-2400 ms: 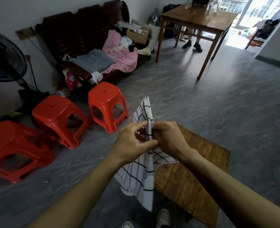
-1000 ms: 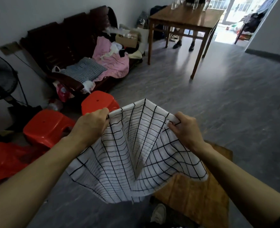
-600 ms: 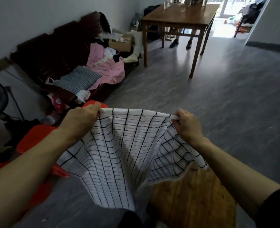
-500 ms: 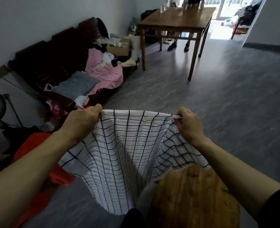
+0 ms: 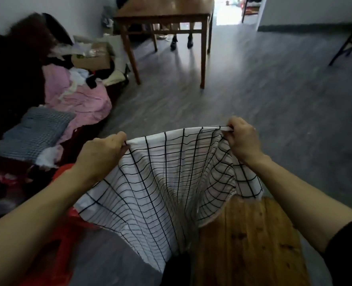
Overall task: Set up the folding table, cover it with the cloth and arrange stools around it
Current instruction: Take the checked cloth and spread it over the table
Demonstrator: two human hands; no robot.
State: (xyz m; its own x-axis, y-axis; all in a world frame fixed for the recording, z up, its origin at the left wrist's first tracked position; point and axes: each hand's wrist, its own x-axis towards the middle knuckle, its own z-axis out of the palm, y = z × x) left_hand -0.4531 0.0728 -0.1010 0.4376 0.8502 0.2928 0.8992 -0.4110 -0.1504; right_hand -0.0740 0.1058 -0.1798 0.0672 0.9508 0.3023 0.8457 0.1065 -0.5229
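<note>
A white cloth with a black grid [image 5: 167, 182] hangs spread between my two hands, in the air in front of me. My left hand [image 5: 102, 153] grips its top left corner and my right hand [image 5: 243, 139] pinches its top right corner. The cloth sags in the middle and its lower right edge touches the low wooden folding table [image 5: 249, 240], which stands below my right arm with its top bare. A red plastic stool [image 5: 53, 250] shows at lower left, mostly hidden behind my left forearm and the cloth.
A dark wooden sofa [image 5: 16, 65] along the left wall carries pink bedding [image 5: 78, 100], a grey cushion [image 5: 32, 133] and a cardboard box [image 5: 92, 58]. A tall wooden table [image 5: 164, 11] stands at the far end with someone's feet beneath. Bare grey floor lies ahead and right.
I unfolded the bunched cloth and pulled my hands apart, stretching its top edge wide. My view swung right and came nearer the table; most of the red stools slid out of sight.
</note>
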